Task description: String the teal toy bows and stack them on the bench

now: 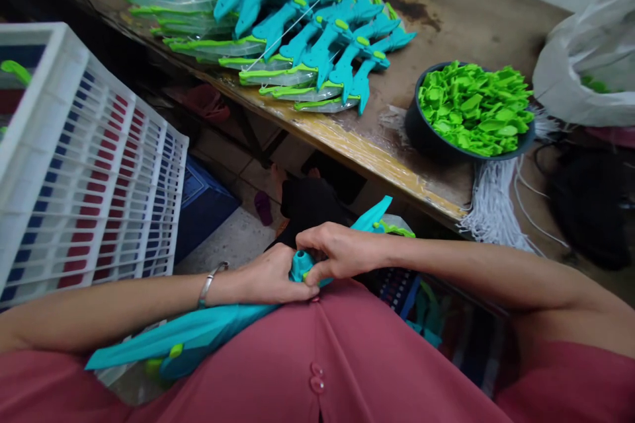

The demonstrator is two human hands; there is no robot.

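Observation:
A turquoise plastic toy bow (198, 327) lies across my lap against the red shirt, its left end low and its right end rising past my right hand. My left hand (262, 275) is closed around its middle, the thumb pointing right. Close beside it, my right hand (340, 249) grips the same middle part with thumb and bent fingers. Between the hands a round hollow turquoise nub sticks up, with a bit of green at its edge by my right thumb. My fingers hide most of the bow's centre.
On the wooden table (342, 135) lies a pile of turquoise and green toy bows (307, 33). A dark bowl (436, 145) of small green parts stands near white strings (496, 211) and a white sack (560, 86). A white plastic crate (119, 165) is at left.

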